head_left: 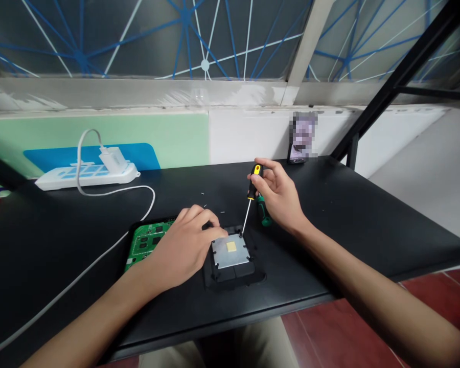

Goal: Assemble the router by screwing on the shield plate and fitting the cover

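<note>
My right hand (278,191) is closed around the black-and-yellow handle of a screwdriver (256,176). Its shaft slants down, with the tip at the upper right corner of a silver metal plate (222,255). A small pale yellow pad (231,247) sits on the plate, which lies in a black plastic cover (235,273). My left hand (187,245) rests at the cover's left side, fingers bent, a fingertip at the plate's upper edge; some fingers are hidden. Below that wrist, a green circuit board (143,243) is partly covered. A green-handled screwdriver (263,212) lies behind my right hand.
Several small screws (222,212) lie loose on the black table (310,266). A white power strip (88,174) with a plugged-in charger (113,160) stands at the back left. Its white cable (99,258) runs forward along the left. A phone (302,138) leans against the wall.
</note>
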`<action>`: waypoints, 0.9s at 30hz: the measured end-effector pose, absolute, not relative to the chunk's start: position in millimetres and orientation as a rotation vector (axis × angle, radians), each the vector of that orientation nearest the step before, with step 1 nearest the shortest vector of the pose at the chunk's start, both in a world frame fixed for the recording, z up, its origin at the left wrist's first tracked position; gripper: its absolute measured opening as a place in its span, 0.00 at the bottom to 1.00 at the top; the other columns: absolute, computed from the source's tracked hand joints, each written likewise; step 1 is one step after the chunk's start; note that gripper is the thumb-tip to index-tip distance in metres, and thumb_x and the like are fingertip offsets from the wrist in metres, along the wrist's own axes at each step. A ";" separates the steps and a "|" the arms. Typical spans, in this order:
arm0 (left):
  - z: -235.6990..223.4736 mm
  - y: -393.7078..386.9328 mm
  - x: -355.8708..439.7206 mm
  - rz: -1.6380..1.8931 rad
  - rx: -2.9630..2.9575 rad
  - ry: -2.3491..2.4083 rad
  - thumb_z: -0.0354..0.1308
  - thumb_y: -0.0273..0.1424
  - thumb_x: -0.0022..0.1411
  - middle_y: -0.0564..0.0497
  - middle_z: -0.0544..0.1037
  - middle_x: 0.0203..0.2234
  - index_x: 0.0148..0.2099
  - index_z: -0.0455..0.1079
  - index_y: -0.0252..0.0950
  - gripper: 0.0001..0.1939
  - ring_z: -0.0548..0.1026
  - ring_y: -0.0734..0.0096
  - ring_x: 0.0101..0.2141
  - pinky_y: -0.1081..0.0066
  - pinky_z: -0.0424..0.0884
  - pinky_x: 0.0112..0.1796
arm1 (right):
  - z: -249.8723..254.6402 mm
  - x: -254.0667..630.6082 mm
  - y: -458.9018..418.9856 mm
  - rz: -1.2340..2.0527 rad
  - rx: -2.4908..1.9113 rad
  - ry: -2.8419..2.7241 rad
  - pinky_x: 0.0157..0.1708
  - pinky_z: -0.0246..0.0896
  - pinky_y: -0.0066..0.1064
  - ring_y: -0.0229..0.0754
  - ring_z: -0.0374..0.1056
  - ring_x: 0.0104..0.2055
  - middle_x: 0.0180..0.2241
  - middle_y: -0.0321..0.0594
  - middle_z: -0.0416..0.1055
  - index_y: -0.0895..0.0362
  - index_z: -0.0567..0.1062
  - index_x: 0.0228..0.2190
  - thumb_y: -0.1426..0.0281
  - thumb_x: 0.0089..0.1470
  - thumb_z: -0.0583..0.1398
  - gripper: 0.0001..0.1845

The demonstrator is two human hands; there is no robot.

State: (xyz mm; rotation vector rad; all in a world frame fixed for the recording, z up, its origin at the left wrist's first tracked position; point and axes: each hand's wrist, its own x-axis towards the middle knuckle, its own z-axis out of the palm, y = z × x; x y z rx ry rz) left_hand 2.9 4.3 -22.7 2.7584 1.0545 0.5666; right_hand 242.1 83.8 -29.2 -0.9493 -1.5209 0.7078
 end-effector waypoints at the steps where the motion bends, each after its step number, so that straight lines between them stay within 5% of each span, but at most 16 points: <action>1: -22.4 4.2 3.2 0.567 2.759 1.056 0.42 0.19 0.69 0.46 0.72 0.45 0.47 0.74 0.41 0.20 0.66 0.57 0.43 0.57 0.62 0.42 | -29.5 242.2 83.7 0.702 -0.954 -1.525 0.28 0.65 0.35 0.36 0.64 0.27 0.29 0.33 0.68 0.51 0.69 0.52 0.64 0.60 0.61 0.19; 27: -25.2 4.6 21.2 0.540 2.769 1.029 0.50 0.17 0.63 0.45 0.72 0.48 0.54 0.75 0.43 0.24 0.65 0.54 0.46 0.56 0.65 0.45 | -31.7 245.8 88.3 0.629 -0.997 -1.544 0.27 0.62 0.33 0.34 0.62 0.25 0.29 0.32 0.70 0.51 0.69 0.52 0.64 0.60 0.61 0.19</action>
